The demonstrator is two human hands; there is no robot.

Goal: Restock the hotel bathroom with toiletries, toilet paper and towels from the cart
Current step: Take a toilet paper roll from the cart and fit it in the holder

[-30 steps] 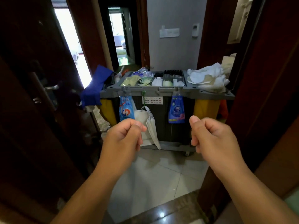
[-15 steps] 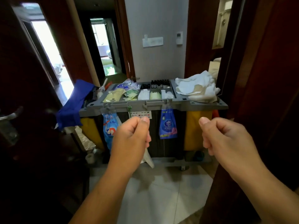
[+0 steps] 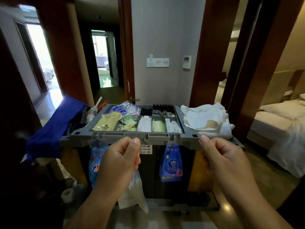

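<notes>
Bare forearms, no sleeves, unadorned hands [image 3: 120,161]

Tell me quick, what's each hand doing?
Left hand: closed, grip pinching a clear plastic bag that hangs below it.
Right hand: closed in a loose fist, nothing visible in it.

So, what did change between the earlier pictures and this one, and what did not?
The person came closer to the cart: its tray now shows from above, and a bed appears on the right. The left hand stays closed on the clear plastic bag; the right hand stays a loose, empty fist. The towels and the blue packets did not move.
</notes>
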